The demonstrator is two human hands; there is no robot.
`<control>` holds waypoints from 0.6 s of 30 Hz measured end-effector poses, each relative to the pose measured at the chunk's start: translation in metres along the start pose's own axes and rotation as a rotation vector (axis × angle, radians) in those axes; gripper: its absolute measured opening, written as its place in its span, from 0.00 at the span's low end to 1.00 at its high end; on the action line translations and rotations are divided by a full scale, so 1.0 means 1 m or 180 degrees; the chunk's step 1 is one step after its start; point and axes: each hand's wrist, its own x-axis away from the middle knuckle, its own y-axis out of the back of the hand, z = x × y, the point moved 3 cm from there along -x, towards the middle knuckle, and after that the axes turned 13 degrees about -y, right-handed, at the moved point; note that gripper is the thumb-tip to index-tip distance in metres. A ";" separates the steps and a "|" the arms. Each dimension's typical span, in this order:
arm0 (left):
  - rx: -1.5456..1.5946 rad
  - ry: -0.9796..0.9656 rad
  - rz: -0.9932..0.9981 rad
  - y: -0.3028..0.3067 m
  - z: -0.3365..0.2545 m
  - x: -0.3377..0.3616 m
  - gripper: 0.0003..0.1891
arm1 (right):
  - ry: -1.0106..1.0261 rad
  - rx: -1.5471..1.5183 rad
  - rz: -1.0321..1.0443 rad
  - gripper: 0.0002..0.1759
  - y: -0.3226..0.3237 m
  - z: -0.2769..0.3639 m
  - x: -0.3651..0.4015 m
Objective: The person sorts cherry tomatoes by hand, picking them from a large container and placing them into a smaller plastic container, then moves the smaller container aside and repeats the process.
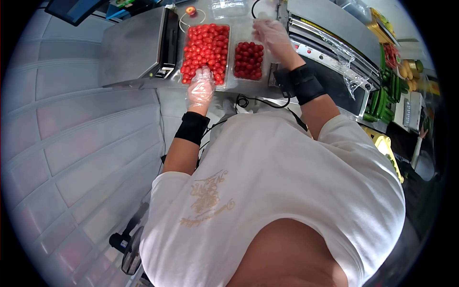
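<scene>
Nearest us runs the front edge of the steel counter, with black cables hanging below it. Our left hand, in a clear glove, reaches over that edge to the near end of the large clear tub. Its fingers point forward, slightly bent and close together, touching the cherry tomatoes; whether they pinch one, we cannot tell. Right of the tub, across a narrow gap, the smaller clear box of darker red fruit also sits near the edge. The grey metal-topped machine closes off room on our left, the long machine with clear film on our right. Farther in, our right hand, gloved too, hangs beyond the box, fingers reaching leftward but blurred: we cannot tell their spread or whether they hold anything. Beyond lie clear containers.
</scene>
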 end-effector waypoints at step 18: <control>-0.0413 -0.0721 -0.0270 -0.012 0.014 0.014 0.19 | -0.1100 -0.2127 -0.0203 0.11 0.013 0.010 0.024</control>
